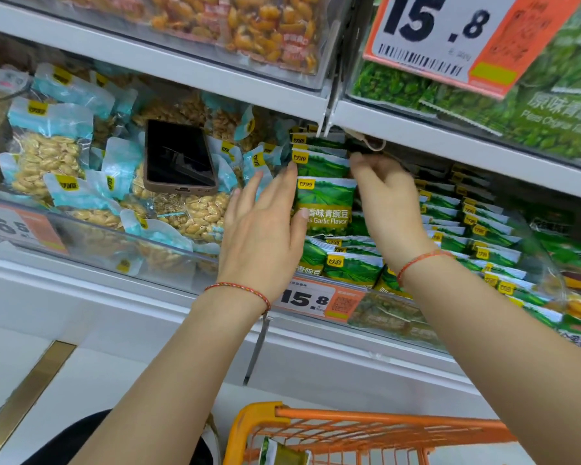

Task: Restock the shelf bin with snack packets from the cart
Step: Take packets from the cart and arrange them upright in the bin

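Head view: green pea packets (326,204) in shelf bin (399,317), printed "Garlic Flavor"
Price tag (311,300): 15.8
Left hand (265,226): fingers straight, pressing packets
Right hand (388,199): pinching a packet top
Cart (366,431): below

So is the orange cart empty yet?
No. At least one green packet shows inside the orange cart; the rest of it is out of frame.

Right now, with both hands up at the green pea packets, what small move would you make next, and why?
Probably press the upright green packet back into the bin. The left hand lies flat against its left edge, the right hand curls by its upper right, and it stands in front of the stacked row, not yet flush.
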